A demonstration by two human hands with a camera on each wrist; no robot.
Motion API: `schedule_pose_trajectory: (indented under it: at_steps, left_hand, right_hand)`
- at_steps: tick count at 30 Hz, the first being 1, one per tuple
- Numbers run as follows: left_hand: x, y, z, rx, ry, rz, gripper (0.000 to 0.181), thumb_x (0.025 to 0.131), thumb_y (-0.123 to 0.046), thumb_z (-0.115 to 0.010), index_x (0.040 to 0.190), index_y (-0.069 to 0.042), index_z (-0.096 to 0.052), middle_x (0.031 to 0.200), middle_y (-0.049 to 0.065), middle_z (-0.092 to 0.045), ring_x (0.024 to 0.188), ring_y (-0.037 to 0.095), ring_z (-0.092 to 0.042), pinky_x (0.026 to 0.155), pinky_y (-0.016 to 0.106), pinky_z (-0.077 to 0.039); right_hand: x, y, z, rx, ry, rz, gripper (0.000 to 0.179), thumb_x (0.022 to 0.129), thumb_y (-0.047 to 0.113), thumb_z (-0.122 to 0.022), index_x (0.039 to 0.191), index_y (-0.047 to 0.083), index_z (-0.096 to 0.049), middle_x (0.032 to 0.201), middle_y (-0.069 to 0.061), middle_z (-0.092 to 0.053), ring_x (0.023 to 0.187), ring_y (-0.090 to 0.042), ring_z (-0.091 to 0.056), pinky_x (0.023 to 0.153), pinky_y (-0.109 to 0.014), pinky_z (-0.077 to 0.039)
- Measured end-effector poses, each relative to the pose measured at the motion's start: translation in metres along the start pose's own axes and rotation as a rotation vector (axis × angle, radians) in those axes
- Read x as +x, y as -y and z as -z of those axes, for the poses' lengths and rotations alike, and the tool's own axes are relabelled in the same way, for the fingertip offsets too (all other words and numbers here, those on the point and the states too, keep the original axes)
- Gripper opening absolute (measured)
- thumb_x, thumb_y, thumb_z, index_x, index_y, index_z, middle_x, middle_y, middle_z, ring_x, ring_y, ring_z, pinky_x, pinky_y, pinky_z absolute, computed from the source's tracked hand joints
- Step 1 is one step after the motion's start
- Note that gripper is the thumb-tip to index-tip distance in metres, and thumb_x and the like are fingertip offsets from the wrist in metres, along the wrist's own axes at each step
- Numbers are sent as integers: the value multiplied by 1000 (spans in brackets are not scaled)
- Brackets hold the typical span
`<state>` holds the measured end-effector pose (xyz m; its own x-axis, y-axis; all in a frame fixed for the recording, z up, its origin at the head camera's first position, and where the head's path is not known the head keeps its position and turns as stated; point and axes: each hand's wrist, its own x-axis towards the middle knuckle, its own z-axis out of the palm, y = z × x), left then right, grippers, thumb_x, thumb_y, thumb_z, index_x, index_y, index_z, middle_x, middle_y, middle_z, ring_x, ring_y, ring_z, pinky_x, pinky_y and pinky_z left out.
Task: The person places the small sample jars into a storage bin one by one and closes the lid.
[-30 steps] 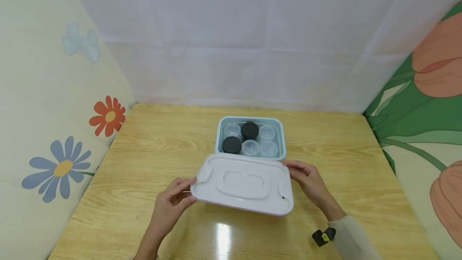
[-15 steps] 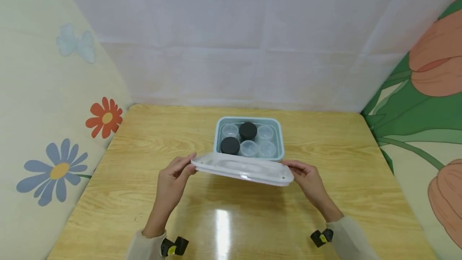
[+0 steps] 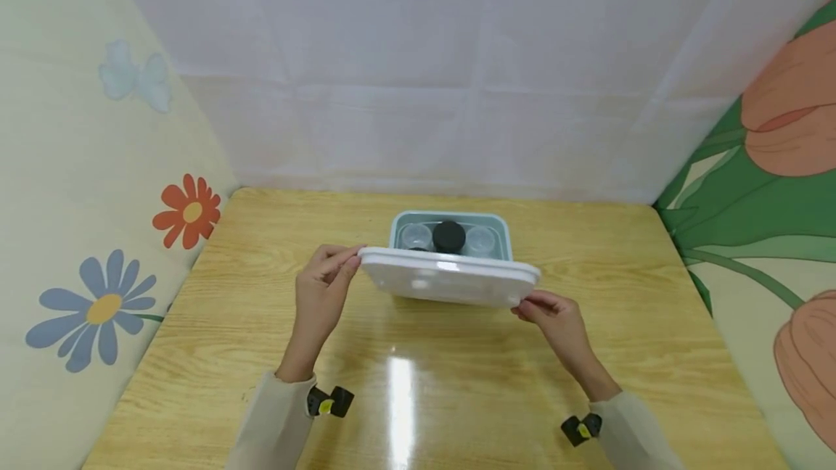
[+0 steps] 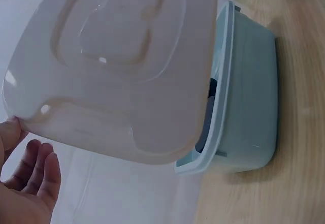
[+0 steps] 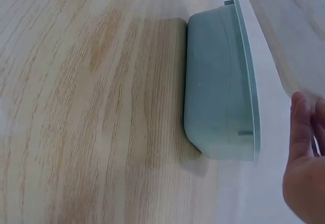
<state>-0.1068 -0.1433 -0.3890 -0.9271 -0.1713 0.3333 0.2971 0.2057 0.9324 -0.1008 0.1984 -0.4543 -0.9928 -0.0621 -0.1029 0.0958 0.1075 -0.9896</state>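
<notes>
A white plastic lid (image 3: 451, 281) is held up between both hands, tilted steeply in front of the light blue box (image 3: 451, 217). At the lid's left corner my left hand (image 3: 320, 296) pinches the edge with thumb and index finger; its other fingers hang loosely curled in the left wrist view. My right hand (image 3: 555, 325) pinches the lower right corner. Behind the lid, the box holds a black-topped round jar (image 3: 449, 236) and clear round cups (image 3: 480, 239). The box's front half is hidden in the head view.
The box stands on a wood-grain table (image 3: 313, 231) before a white cloth backdrop (image 3: 392, 93). Flower-printed panels flank the table, one on the left (image 3: 78, 165) and one on the right (image 3: 784, 187). Each wrist wears a small black camera (image 3: 329, 402).
The lid has turned from nearly flat to steeply tilted, its near edge swinging up and away. My left hand has risen with it; the right hand has stayed almost in place.
</notes>
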Motion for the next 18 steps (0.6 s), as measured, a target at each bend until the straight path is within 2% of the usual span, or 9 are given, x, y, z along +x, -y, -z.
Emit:
schedule_pose_trajectory:
  at_steps: [3, 7, 9, 14, 18]
  left_hand:
    - [11, -1, -7, -22, -23, -15, 18, 88, 0, -63, 102, 9, -70, 91, -11, -63, 86, 1, -59, 79, 12, -50]
    - [24, 1, -16, -7, -39, -72, 17, 86, 0, -66, 101, 7, -71, 92, 10, -69, 84, -1, -61, 76, 13, -52]
    - [30, 3, -20, 9, -54, -77, 17, 85, -2, -68, 100, 5, -71, 94, 18, -69, 81, -2, -62, 72, 13, -52]
    - [44, 9, -29, -2, -90, -24, 16, 85, -4, -69, 99, 3, -72, 95, 22, -70, 74, -1, -62, 68, 13, -51]
    - [55, 14, -37, -11, -89, 15, 18, 85, -2, -69, 101, 4, -71, 99, 22, -69, 76, 0, -62, 70, 13, -52]
  right_hand:
    - [2, 0, 1, 12, -7, 3, 31, 91, 9, -62, 114, -12, -60, 88, 12, -71, 82, -6, -69, 76, -24, -56]
    - [4, 0, 2, 29, -30, -9, 29, 91, 8, -62, 112, -12, -61, 83, 10, -72, 78, -7, -69, 74, -23, -57]
    - [6, 0, 2, 38, -43, -14, 27, 91, 7, -62, 111, -11, -62, 82, 10, -72, 77, -7, -69, 73, -23, -57]
    - [13, 3, 3, 64, -71, -7, 22, 91, 6, -61, 106, -11, -61, 80, 8, -72, 74, -8, -70, 72, -24, -57]
    - [19, 5, 3, 53, -105, -33, 23, 92, 6, -60, 106, -13, -59, 76, 7, -70, 71, -8, -69, 70, -25, -57]
